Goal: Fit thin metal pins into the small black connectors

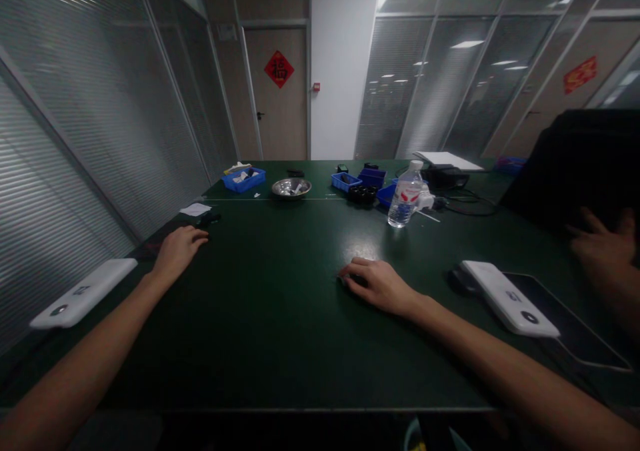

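Observation:
My left hand (177,249) rests at the left side of the green table (280,317), its fingers bent and pressed together. A small dark spot shows at its fingertips, too small to name. Just beyond it lies a small black object (209,219). Near the table's middle, my right hand (373,283) lies low on the surface, thumb and fingers curled toward each other. Whatever is at its fingertips, if anything, I cannot make out. A clear water bottle (404,201) with a red and white label stands upright beyond the right hand, apart from it.
White power banks lie left (85,294) and right (510,297), the right one beside a dark flat pad (565,317). Farther back are a metal bowl (291,195), a blue basket (244,187) and blue trays (345,187). Another person's hand (605,244) is by a black screen (590,164).

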The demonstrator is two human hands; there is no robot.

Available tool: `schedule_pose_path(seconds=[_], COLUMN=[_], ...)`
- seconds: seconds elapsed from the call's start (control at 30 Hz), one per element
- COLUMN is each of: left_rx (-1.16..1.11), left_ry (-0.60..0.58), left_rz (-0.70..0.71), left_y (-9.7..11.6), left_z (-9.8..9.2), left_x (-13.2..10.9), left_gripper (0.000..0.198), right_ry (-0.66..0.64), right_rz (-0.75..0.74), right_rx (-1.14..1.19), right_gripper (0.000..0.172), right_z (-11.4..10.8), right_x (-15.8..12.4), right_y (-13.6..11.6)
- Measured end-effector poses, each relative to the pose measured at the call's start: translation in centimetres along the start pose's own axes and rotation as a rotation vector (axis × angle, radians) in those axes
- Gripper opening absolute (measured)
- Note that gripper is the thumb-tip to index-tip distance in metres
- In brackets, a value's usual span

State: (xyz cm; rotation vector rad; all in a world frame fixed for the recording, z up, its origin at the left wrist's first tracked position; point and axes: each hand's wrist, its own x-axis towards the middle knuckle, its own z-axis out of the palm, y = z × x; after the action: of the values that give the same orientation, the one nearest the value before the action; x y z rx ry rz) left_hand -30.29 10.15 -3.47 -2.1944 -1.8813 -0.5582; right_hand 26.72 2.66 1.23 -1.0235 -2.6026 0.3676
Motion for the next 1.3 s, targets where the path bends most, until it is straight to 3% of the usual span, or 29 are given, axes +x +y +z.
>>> schedule_pose_path(seconds=[0.23,0.53,0.7,1.0,1.3], left_rx=[0.093,0.108,0.102,0.029,0.099], left_ry=[0.022,-0.063,-0.136,-0.018,-0.045], left_rz=[-0.017,-0.045,-0.084,-0.067,-0.02], left_y=[2.1,3.9,4.0,3.2,3.5], left_z=[-1.0,-2.3,-2.1,-1.3,-0.7], left_x=[-0.2,0.4,0.9,0.1,0.8], left_gripper=[0.032,0.029,0.026,0.029,0.037], right_ry=[-0.003,-0.012,-0.02,-0.015,-0.022], right_rz=[-0.003,0.007,0.008,-0.008,-0.016], right_rx=[-0.001,0.0,0.004,0.007,0.013], right_gripper=[0.027,0.027,0.027,0.028,0.028], right_z=[0.1,-0.2,-0.3,-0.2,-0.2], right_x=[0.0,0.0,-0.1,-0.2,0.1], right_y=[0.1,-0.4,-0.5,-0.2,-0.4])
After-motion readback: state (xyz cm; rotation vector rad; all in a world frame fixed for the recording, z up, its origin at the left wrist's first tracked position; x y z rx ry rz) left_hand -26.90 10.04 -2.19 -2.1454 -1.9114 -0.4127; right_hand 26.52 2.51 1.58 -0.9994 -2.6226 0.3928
